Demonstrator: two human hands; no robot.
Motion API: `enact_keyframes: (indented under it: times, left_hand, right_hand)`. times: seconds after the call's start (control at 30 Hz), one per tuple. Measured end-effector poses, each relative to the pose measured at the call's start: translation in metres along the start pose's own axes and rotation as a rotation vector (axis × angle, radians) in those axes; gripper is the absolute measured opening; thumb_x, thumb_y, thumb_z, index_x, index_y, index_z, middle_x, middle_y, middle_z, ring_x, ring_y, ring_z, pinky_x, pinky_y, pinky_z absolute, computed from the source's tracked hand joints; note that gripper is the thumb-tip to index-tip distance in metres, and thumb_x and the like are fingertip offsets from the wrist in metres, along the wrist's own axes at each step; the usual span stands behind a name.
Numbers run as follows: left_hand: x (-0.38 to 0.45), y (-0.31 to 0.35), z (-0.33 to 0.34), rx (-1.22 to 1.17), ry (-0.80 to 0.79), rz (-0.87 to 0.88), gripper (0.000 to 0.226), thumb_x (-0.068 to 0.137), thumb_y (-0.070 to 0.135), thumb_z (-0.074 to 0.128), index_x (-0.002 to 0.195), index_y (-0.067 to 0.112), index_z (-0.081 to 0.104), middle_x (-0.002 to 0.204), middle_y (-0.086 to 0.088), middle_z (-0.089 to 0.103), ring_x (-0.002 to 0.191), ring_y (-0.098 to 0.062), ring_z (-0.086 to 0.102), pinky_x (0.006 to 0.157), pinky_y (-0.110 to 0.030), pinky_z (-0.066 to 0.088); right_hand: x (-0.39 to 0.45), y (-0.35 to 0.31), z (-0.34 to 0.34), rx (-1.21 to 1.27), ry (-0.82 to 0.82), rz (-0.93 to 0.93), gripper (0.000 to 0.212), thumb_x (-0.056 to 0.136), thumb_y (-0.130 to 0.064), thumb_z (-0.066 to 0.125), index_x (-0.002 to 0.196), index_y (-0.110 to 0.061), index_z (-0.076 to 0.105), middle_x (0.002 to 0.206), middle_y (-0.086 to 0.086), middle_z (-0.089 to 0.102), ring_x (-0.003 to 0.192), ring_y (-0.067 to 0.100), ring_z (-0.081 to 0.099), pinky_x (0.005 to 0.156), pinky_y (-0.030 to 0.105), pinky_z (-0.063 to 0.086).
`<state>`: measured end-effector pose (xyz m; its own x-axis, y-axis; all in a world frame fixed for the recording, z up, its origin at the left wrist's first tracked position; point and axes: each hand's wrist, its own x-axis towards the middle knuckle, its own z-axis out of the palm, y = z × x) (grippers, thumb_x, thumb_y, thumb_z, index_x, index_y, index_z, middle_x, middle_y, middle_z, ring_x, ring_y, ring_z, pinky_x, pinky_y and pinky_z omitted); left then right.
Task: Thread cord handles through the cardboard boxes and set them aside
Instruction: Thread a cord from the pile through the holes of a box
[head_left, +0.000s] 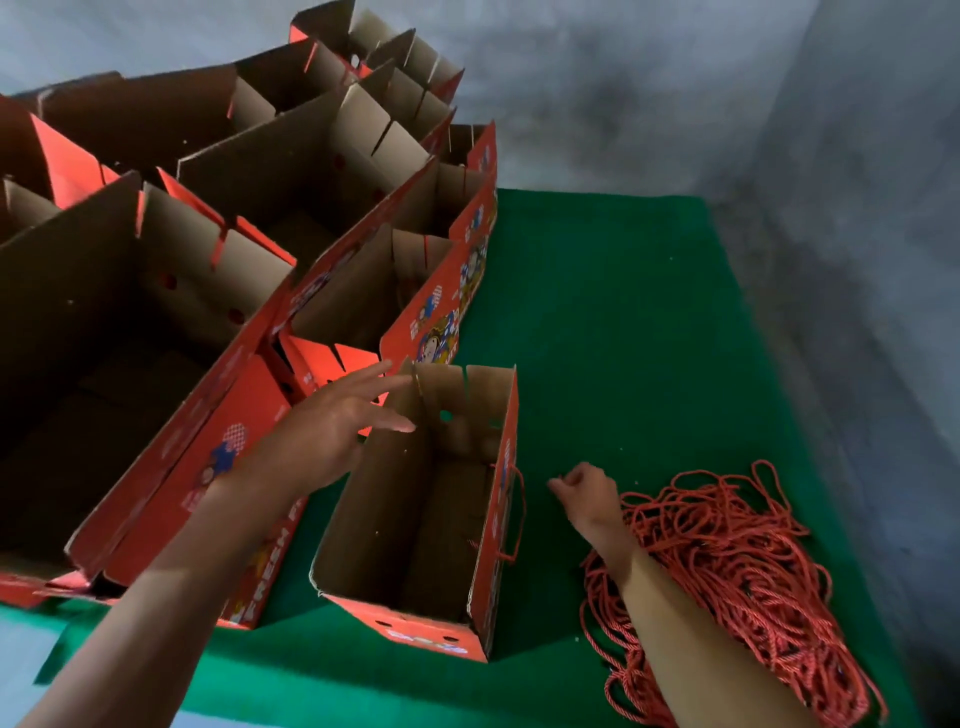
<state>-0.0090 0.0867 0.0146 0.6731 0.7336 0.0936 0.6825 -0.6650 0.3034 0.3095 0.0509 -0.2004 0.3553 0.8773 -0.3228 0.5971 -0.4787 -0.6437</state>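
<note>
The small open box (421, 519) stands on the green mat (623, 322), its top flaps up, between the crowd of bigger boxes (156, 322) on the left and the heap of red cord (737, 561) on the right. A red cord handle (517, 519) already loops along its right outer wall, so this side looks threaded; the far end wall shows a round hole with nothing through it.

The left hand (332, 431) hovers over the box's far left corner, fingers straight and spread, gripping nothing; the fingertips sit just beside the raised flap, whether touching it I cannot tell. The right hand (584, 493) lies just right of the box, near the cord loop but apart from it, fingers curled; it may be pinching a cord end, too small to tell.

To do this well, steady the box by its left wall first, then check the knots hold inside before lifting it away to the stack.
</note>
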Motion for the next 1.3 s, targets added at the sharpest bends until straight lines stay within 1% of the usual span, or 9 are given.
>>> enact_keyframes:
  times: [0.13, 0.27, 0.37, 0.5, 0.6, 0.8, 0.97, 1.13, 1.3]
  left_hand:
    - [-0.001, -0.009, -0.002, 0.141, -0.177, -0.056, 0.046, 0.083, -0.002, 0.076, 0.110, 0.035, 0.079, 0.166, 0.005, 0.025, 0.157, -0.016, 0.008, 0.125, -0.046, 0.024]
    - [0.001, 0.002, -0.002, 0.241, -0.183, -0.002, 0.027, 0.081, 0.025, 0.084, 0.100, 0.043, 0.079, 0.167, 0.008, 0.022, 0.158, -0.016, 0.005, 0.125, -0.043, 0.021]
    - [0.002, 0.016, 0.006, 0.256, -0.179, 0.023, 0.017, 0.081, 0.044, 0.082, 0.097, 0.044, 0.079, 0.165, 0.012, 0.030, 0.157, -0.013, 0.008, 0.124, -0.043, 0.017]
    - [0.006, 0.032, 0.021, 0.279, -0.146, 0.008, 0.018, 0.086, 0.050, 0.075, 0.100, 0.041, 0.079, 0.141, 0.021, 0.059, 0.146, -0.002, 0.035, 0.121, -0.030, 0.016]
    - [0.008, 0.046, 0.024, 0.233, -0.079, -0.079, 0.018, 0.084, 0.046, 0.076, 0.099, 0.037, 0.078, 0.110, 0.013, 0.075, 0.116, -0.013, 0.063, 0.101, -0.032, 0.045]
    - [0.010, 0.072, 0.029, 0.265, -0.103, -0.114, 0.023, 0.089, 0.043, 0.068, 0.101, 0.023, 0.070, 0.098, -0.003, 0.073, 0.094, -0.027, 0.068, 0.077, -0.035, 0.052]
    - [0.003, 0.080, 0.041, 0.177, -0.160, -0.173, 0.021, 0.089, 0.042, 0.062, 0.099, 0.024, 0.056, 0.103, -0.007, 0.068, 0.098, -0.032, 0.065, 0.081, -0.040, 0.053]
    - [0.005, 0.081, 0.055, -0.015, -0.204, -0.300, 0.017, 0.085, 0.041, 0.060, 0.098, 0.031, 0.054, 0.107, -0.002, 0.068, 0.101, -0.031, 0.067, 0.086, -0.039, 0.056]
    - [0.013, 0.076, 0.059, -0.262, -0.270, -0.433, 0.023, 0.089, 0.042, 0.059, 0.108, 0.032, 0.050, 0.112, 0.004, 0.069, 0.100, -0.022, 0.069, 0.087, -0.034, 0.055]
  right_hand:
    - [0.001, -0.037, -0.023, 0.446, 0.088, -0.072, 0.020, 0.097, -0.021, 0.067, 0.115, -0.012, 0.069, 0.104, 0.001, 0.071, 0.094, 0.018, 0.070, 0.083, 0.032, 0.056]
    - [0.005, -0.069, -0.057, 0.567, 0.164, -0.107, 0.016, 0.095, -0.031, 0.072, 0.100, -0.016, 0.077, 0.091, -0.005, 0.073, 0.083, 0.010, 0.067, 0.081, 0.028, 0.051]
    - [-0.001, -0.073, -0.085, 0.555, 0.261, -0.164, 0.018, 0.099, -0.032, 0.067, 0.090, -0.018, 0.074, 0.071, -0.011, 0.067, 0.059, -0.003, 0.057, 0.057, 0.015, 0.043]
    - [-0.012, -0.048, -0.103, 0.579, 0.352, -0.107, 0.028, 0.103, -0.023, 0.056, 0.080, -0.016, 0.068, 0.063, -0.007, 0.063, 0.048, 0.002, 0.053, 0.048, 0.021, 0.040]
    - [-0.016, -0.017, -0.094, 0.702, 0.208, 0.049, 0.026, 0.104, 0.004, 0.045, 0.084, -0.008, 0.058, 0.077, 0.013, 0.056, 0.055, 0.015, 0.055, 0.049, 0.022, 0.043]
    - [-0.042, 0.035, -0.056, 0.355, -0.014, 0.150, 0.033, 0.100, 0.004, 0.052, 0.132, 0.005, 0.059, 0.122, 0.025, 0.066, 0.086, 0.020, 0.066, 0.076, 0.029, 0.056]
    - [-0.048, 0.038, -0.026, 0.122, -0.079, 0.003, 0.030, 0.097, 0.011, 0.045, 0.070, -0.001, 0.053, 0.067, 0.021, 0.048, 0.061, 0.021, 0.040, 0.054, 0.042, 0.033]
    - [-0.042, 0.034, -0.003, -0.307, -0.187, -0.044, 0.038, 0.101, -0.009, 0.055, 0.139, -0.005, 0.056, 0.129, 0.015, 0.058, 0.094, 0.020, 0.060, 0.080, 0.035, 0.050]
    - [-0.040, 0.027, 0.007, -0.604, -0.113, -0.112, 0.021, 0.102, -0.021, 0.057, 0.119, -0.011, 0.065, 0.118, 0.007, 0.068, 0.107, 0.025, 0.068, 0.090, 0.037, 0.057]
